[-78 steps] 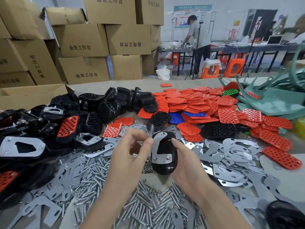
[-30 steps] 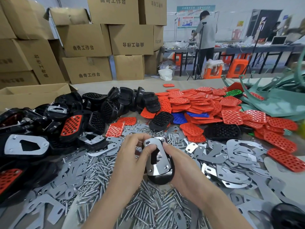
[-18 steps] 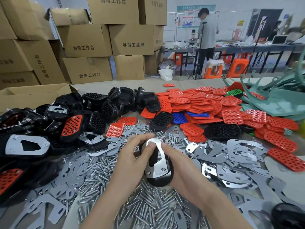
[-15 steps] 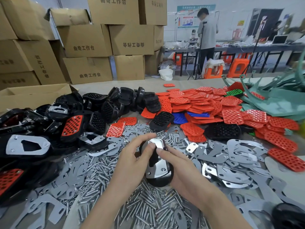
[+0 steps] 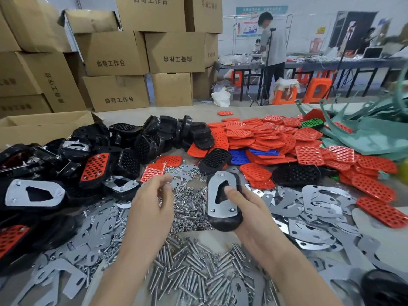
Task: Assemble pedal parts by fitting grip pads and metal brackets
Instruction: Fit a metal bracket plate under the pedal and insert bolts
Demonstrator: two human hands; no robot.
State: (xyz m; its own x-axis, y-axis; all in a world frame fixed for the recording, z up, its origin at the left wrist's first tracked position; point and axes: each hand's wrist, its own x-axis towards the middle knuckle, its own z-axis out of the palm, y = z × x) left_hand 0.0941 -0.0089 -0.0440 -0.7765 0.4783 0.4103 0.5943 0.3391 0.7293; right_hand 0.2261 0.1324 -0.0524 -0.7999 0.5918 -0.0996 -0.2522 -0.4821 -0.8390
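Left hand (image 5: pixel 152 202) hovers over the loose nuts (image 5: pixel 187 195) and is motion-blurred. Its fingers (image 5: pixel 162 188) are half curled, and I cannot tell whether they pinch anything.

Just right of it, the right hand (image 5: pixel 249 210) grips the pedal (image 5: pixel 223 223) clear of the surface (image 5: pixel 198 112), thumb pressed into the cut-out, the rest wrapped beneath.

Pedal: glossy black rounded body. A silver bracket (image 5: pixel 221 209) is seated on the face tipped toward me, with two screw heads at its near end and a dark angular cut-out mid-plate. Long axis runs away from me, rounded end far.

Surface, from far left:
- black pedals (image 5: pixel 132 140) in a heap
- bolts (image 5: pixel 189 279) nearest me
- loose brackets (image 5: pixel 315 195) to the right
- red grip pads (image 5: pixel 309 155) beyond them

Room: cardboard boxes (image 5: pixel 110 54) stacked back left. A person (image 5: pixel 272 47) stands back right, near orange stools (image 5: pixel 316 89).
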